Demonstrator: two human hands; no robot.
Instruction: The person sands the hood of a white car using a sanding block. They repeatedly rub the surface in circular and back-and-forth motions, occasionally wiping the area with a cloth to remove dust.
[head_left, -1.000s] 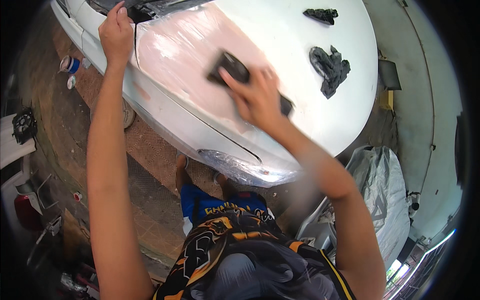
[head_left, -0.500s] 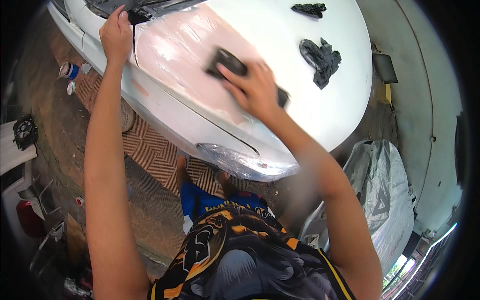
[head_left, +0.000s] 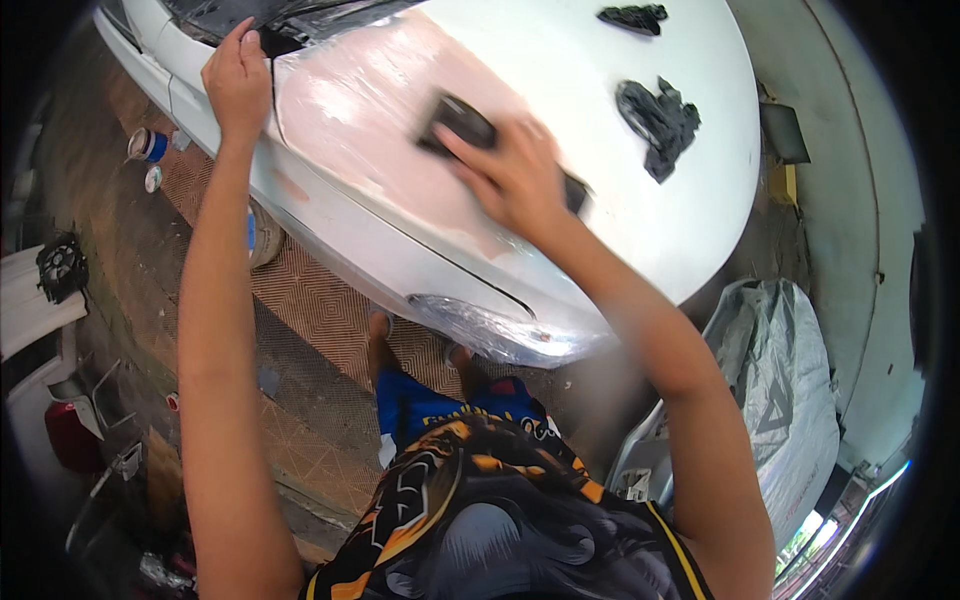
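A long black sanding block lies flat on the car's hood, with my right hand gripping it; the hand and block are blurred by motion. Under it, a dull pinkish filler patch covers the near part of the white hood. My left hand rests on the car's edge by the base of the windshield, fingers stretched out and holding nothing. Two crumpled black cloths or gloves lie farther right on the hood, the larger one below the smaller one.
Clear film wraps the headlight beside my legs. A can with a blue band stands on the floor at left. Below it are a fan and loose car parts. A silver-covered vehicle stands at right, along a pale wall.
The whole view has shifted slightly, so the car appears a little farther right. My right hand still grips the sanding block on the patch; my left hand keeps its place on the car's edge.
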